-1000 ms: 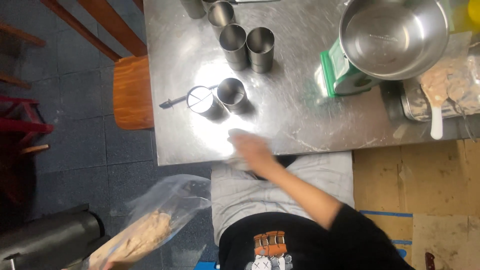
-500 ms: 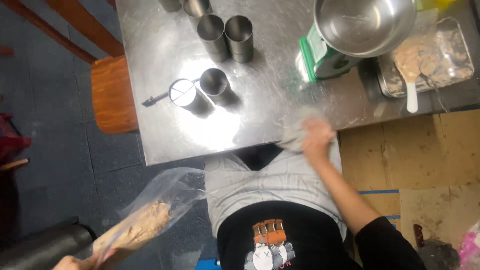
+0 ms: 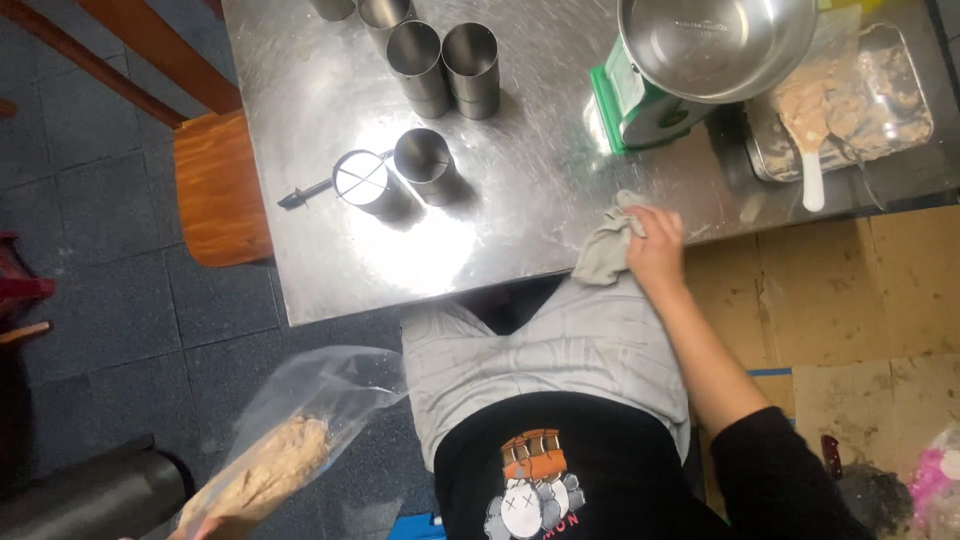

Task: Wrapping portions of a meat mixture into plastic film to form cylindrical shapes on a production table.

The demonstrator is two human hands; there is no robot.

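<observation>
At the near edge of the steel bench (image 3: 330, 260), head view, contents as follows.

Right hand (image 3: 655, 240): fingers curled down over a grey rag (image 3: 608, 250), pressing it against the bench right at the edge; part of the rag hangs off over the person's lap. Grip is closed on the cloth, not flat.

Left hand (image 3: 205, 522): low at the bottom of the picture, mostly cut off by the frame. It seems to hold a clear bag (image 3: 300, 430) of tan crumbly stuff by its lower end, away from the bench; how tightly the fingers close I cannot tell.

On the bench, well apart from the rag: two metal ring moulds (image 3: 425, 160) near the middle, one beside a round piece with a short dark handle; further back a cluster of taller metal cups (image 3: 445, 65). To the right, a steel bowl (image 3: 715, 45) sits on a green scale (image 3: 630, 110). Just beside it, a tray (image 3: 900, 125) of tan mix under clear film, with a white spatula (image 3: 810, 150) lying in it.

Wiping, by my judgement, wants the rag bunched under the palm, strokes drawn toward the edge, and the bag kept low and level so nothing spills.

Below: grey trousers, cardboard on the floor to the right, a wooden stool (image 3: 215, 190) to the left.
</observation>
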